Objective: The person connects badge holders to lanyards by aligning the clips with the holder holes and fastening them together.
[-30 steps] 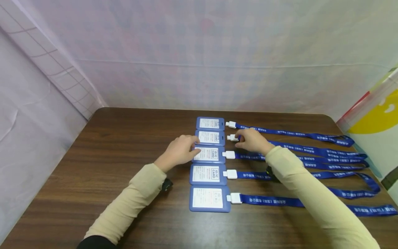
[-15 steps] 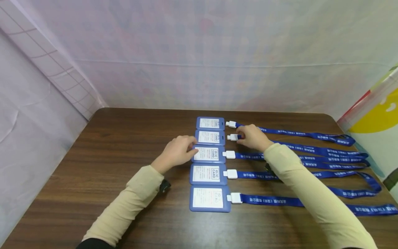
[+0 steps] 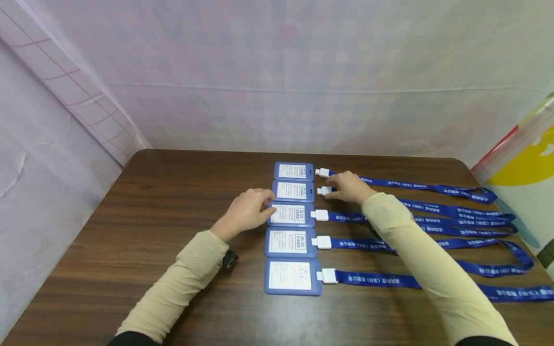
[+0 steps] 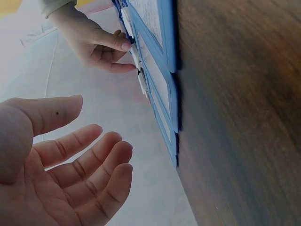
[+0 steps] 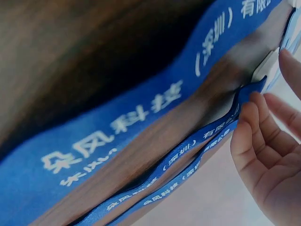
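Several blue ID badge holders point(image 3: 292, 277) with white cards lie in a column on the table. My left hand point(image 3: 246, 210) is at the left edges of the second and third holders from the far end, fingers loosely bent. Its palm point(image 4: 56, 174) holds nothing in the left wrist view. My right hand point(image 3: 349, 187) has its thumb and forefinger at either side of the white clip point(image 3: 323, 191) on the second lanyard from the far end, pinching it. That clip stands a small gap right of its badge holder point(image 3: 292, 191). Other fingers bend behind the blue strap point(image 5: 249, 94).
More blue lanyards point(image 3: 372, 278) stretch to the right, some under my right forearm. The three nearer clips point(image 3: 322, 242) meet their holders' right edges. The farthest clip point(image 3: 323, 173) sits apart from its holder. A pale curtain point(image 3: 277, 96) hangs behind the wooden table point(image 3: 173, 182).
My right fingers have shifted slightly left, from the strap behind the second clip onto the clip's sides. My left hand has drawn back slightly to the left.
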A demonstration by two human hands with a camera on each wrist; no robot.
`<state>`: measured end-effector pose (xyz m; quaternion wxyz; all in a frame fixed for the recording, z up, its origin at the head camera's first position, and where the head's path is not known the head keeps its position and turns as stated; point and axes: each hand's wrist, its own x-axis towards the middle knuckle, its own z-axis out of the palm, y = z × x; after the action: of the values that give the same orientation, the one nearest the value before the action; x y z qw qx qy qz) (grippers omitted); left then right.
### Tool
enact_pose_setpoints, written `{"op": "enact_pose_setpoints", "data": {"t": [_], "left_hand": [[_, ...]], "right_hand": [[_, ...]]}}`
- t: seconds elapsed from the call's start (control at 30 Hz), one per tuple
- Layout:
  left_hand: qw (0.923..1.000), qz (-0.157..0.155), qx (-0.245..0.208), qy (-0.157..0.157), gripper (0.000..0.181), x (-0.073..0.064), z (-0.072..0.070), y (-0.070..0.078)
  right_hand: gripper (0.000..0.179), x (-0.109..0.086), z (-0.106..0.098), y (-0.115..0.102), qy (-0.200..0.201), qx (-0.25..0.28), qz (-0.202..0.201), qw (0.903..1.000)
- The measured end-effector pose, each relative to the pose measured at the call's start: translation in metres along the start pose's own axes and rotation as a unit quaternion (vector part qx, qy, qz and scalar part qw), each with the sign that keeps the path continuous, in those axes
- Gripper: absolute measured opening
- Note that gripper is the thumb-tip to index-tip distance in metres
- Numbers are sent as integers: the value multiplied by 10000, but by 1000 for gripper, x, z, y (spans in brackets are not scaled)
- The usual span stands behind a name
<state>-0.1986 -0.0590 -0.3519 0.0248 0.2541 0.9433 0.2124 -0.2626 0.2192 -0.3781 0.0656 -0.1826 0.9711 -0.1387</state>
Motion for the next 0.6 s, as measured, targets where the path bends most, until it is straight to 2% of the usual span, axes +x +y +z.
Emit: {"op": "enact_pose_setpoints", "data": {"t": [0.17, 0.4, 0.6], "left_hand": [[10000, 30, -8, 31, 27, 1, 0, -2], [10000, 7, -9, 33, 27, 2, 0, -4], [9999, -14, -156, 3, 26, 8, -2, -10]], "right_hand": [[39, 4, 2, 3, -16, 17, -184, 9998], [29, 5, 4, 3, 155, 9, -357, 9992], [25, 4, 1, 4, 86, 151, -343, 9993]]}}
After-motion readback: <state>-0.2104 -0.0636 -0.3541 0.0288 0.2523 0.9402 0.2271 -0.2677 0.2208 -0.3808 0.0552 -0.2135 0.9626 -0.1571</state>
